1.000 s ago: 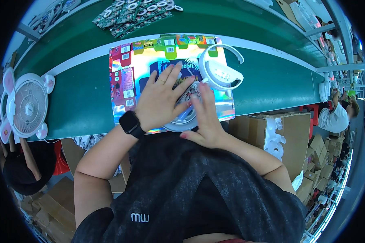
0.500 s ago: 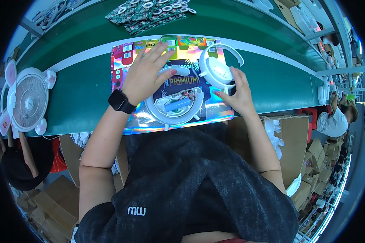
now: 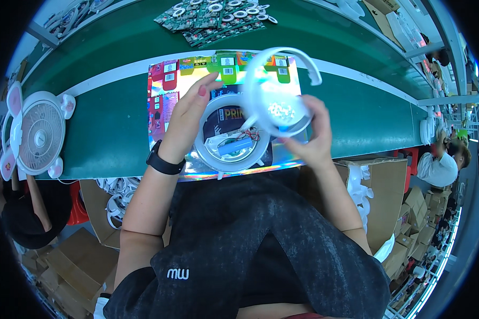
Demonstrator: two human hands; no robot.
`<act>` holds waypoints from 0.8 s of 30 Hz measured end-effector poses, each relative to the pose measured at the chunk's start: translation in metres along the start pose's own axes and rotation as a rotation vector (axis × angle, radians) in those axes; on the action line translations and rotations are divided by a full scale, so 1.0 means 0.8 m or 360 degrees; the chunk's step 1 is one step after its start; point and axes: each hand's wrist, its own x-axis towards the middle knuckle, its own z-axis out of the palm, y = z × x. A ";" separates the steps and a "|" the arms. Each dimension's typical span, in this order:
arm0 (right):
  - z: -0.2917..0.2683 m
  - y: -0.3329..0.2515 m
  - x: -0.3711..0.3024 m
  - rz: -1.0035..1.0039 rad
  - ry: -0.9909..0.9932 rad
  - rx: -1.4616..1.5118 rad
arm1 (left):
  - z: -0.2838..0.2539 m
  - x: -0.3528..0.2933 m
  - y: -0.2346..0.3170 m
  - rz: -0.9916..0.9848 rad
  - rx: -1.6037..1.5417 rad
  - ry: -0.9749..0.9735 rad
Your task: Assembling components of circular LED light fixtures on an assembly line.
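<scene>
My right hand (image 3: 316, 135) grips the edge of a white plastic ring-shaped housing part (image 3: 285, 125), raised and blurred, with an open-ended hoop and a round cup-like base. It overlaps the right side of a second white ring housing (image 3: 231, 164) lying on a shiny printed sheet (image 3: 159, 85). Within that lower housing are a blue cylindrical battery (image 3: 235, 147) and thin red and dark wires (image 3: 250, 135). Beside its left rim is my left hand (image 3: 186, 119), turned on edge with fingers stretched out and nothing in it. Whether it touches the rim is unclear.
Several green circuit boards with white rings (image 3: 218, 21) lie on the far green bench. A white animal-shaped fan (image 3: 37, 133) stands at left. Cardboard boxes (image 3: 383, 191) of white parts flank my lap. A co-worker (image 3: 436, 167) sits far right; another person's arm (image 3: 37, 204) shows at left.
My right hand has picked up the ring-shaped part and brought it left over the lower housing. My left hand has turned from palm-down to on edge, uncovering the lower housing's left side.
</scene>
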 end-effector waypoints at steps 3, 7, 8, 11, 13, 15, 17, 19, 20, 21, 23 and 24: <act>0.020 -0.031 0.005 -0.0381 -0.0472 -0.0260 | 0.006 -0.002 -0.005 0.0199 -0.0542 -0.0234; 0.052 -0.023 -0.020 -0.0314 -0.0368 -0.0033 | 0.000 -0.010 -0.002 -0.0140 -0.0554 -0.0057; 0.061 -0.021 -0.031 0.0094 -0.0168 0.0455 | 0.000 -0.009 -0.005 -0.0142 -0.0553 -0.0054; 0.064 -0.013 -0.044 0.0662 -0.0008 0.1009 | -0.002 -0.010 -0.008 -0.0144 -0.0566 -0.0053; 0.063 -0.014 -0.044 0.0749 -0.0055 0.1051 | 0.003 -0.009 -0.008 -0.0166 -0.0717 -0.0023; 0.062 -0.021 -0.035 0.0873 -0.0016 0.1106 | 0.004 -0.007 -0.011 -0.0152 -0.0705 -0.0040; 0.060 -0.026 -0.027 0.0999 0.0026 0.1162 | 0.007 -0.008 -0.012 -0.0139 -0.0690 -0.0058; 0.058 -0.029 -0.022 0.1030 -0.0011 0.1042 | 0.011 -0.010 -0.009 -0.0107 -0.0643 -0.0104; 0.058 -0.029 -0.021 0.1032 -0.0009 0.1040 | 0.012 -0.011 -0.007 -0.0109 -0.0646 -0.0106; 0.057 -0.028 -0.021 0.1040 0.0011 0.1102 | 0.012 -0.012 -0.003 -0.0059 -0.0551 -0.0131; 0.057 -0.028 -0.022 0.1050 0.0028 0.1164 | 0.013 -0.013 -0.001 -0.0010 -0.0457 -0.0154; 0.056 -0.029 -0.023 0.1018 0.0047 0.1167 | 0.015 -0.014 -0.001 0.0048 -0.0361 -0.0139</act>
